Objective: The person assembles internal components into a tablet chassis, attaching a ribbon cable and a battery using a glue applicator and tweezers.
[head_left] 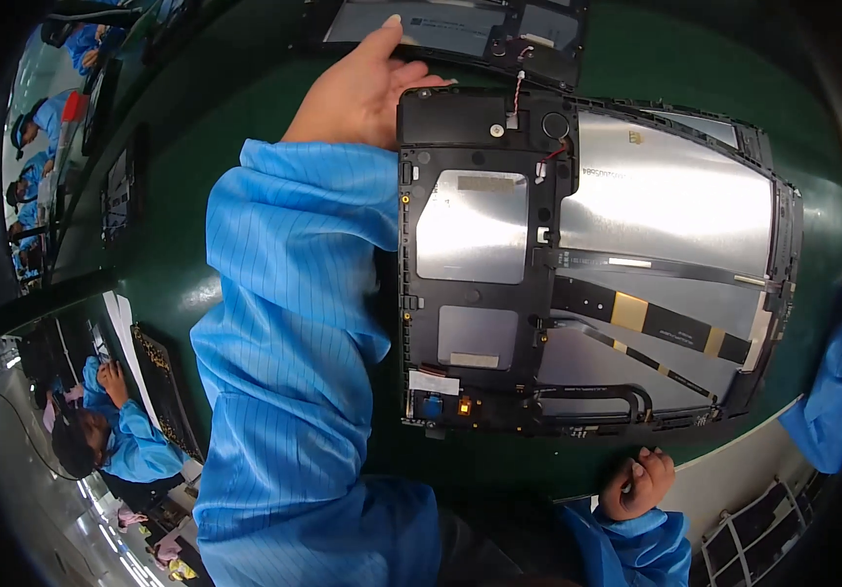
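My left hand [367, 93] reaches past the far left corner of an opened tablet [563, 264]. Its thumb is stretched out over the near edge of a second opened tablet [441, 27], and the other fingers lie between the two, partly hidden by the nearer one. The nearer tablet has a black frame, bare silver metal plates, flat black ribbon cables and a thin red and black wire [517, 95] at its far edge. Below its near right edge, my right hand [641, 484] is curled up near the table's edge, apart from the tablet, with nothing visible in it.
The green table [177, 245] carries a dark flat device [118, 196] at the left. People in blue work at the left, one [113, 421] beside a dark panel [167, 391]. Another blue sleeve [832, 391] shows at the right, above a metal rack [753, 528].
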Available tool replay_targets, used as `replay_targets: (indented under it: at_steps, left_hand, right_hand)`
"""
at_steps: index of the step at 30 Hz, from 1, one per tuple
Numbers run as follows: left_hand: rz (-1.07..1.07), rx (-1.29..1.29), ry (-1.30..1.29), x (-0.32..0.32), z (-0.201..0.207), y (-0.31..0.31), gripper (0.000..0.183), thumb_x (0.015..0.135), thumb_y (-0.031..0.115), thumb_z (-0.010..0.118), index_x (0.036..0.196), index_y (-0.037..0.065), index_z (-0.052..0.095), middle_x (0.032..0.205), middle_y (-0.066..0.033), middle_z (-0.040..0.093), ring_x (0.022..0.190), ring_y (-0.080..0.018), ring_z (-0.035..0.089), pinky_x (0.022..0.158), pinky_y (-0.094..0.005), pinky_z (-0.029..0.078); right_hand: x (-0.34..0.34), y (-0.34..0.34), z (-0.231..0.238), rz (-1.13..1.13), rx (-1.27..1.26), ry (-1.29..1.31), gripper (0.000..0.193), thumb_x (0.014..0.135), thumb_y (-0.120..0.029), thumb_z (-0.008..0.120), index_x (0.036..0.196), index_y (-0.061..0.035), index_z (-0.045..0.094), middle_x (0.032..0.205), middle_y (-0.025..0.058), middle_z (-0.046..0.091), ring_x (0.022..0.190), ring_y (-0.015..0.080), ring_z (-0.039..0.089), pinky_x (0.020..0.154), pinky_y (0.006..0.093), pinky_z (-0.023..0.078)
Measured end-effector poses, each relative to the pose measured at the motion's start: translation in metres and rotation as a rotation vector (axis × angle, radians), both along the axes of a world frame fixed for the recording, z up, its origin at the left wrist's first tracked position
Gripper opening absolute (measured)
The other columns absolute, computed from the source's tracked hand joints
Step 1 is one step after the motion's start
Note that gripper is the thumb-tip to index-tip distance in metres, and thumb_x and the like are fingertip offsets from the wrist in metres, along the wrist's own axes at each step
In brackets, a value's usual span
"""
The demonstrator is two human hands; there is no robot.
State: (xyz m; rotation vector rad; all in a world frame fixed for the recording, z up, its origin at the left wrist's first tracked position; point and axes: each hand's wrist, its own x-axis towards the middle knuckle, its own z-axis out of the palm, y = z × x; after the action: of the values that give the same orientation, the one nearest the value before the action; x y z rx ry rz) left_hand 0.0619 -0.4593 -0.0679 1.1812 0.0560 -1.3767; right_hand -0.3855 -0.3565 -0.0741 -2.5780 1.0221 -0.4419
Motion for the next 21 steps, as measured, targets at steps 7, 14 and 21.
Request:
replay_targets:
  at_steps: [7, 14, 21]
  left_hand:
    - [-0.055, 0.145, -0.203, -0.009, 0.001, -0.01, 0.043, 0.08, 0.028, 0.049, 0.109, -0.002, 0.037, 0.101, -0.018, 0.048, 0.082, -0.0289, 0.055, 0.066, -0.0386, 0.05]
    - [-0.26, -0.053, -0.685, 0.01, -0.022, -0.003, 0.025, 0.079, 0.014, 0.049, 0.099, -0.001, 0.046, 0.095, -0.013, 0.05, 0.082, -0.0219, 0.053, 0.073, -0.0273, 0.047]
    - [0.649, 0.219, -0.253, 0.02, -0.001, 0.017, 0.011, 0.079, 0.013, 0.05, 0.078, 0.003, 0.045, 0.072, -0.006, 0.047, 0.062, -0.0141, 0.044, 0.059, -0.0247, 0.043]
  right_hand:
    - [0.002, 0.001, 0.002, -0.013, 0.006, 0.056, 0.044, 0.061, 0.01, 0.044, 0.101, -0.0085, 0.038, 0.092, 0.0156, 0.048, 0.076, 0.0325, 0.046, 0.072, 0.0407, 0.037]
    - [0.003, 0.0, 0.002, 0.002, 0.02, 0.029, 0.044, 0.062, 0.009, 0.045, 0.102, -0.0086, 0.037, 0.092, 0.0154, 0.048, 0.076, 0.0324, 0.047, 0.071, 0.0406, 0.037]
    - [0.003, 0.005, -0.003, -0.053, -0.11, 0.008, 0.039, 0.066, 0.01, 0.044, 0.1, -0.0071, 0.038, 0.092, 0.0145, 0.049, 0.078, 0.0317, 0.047, 0.073, 0.0396, 0.038]
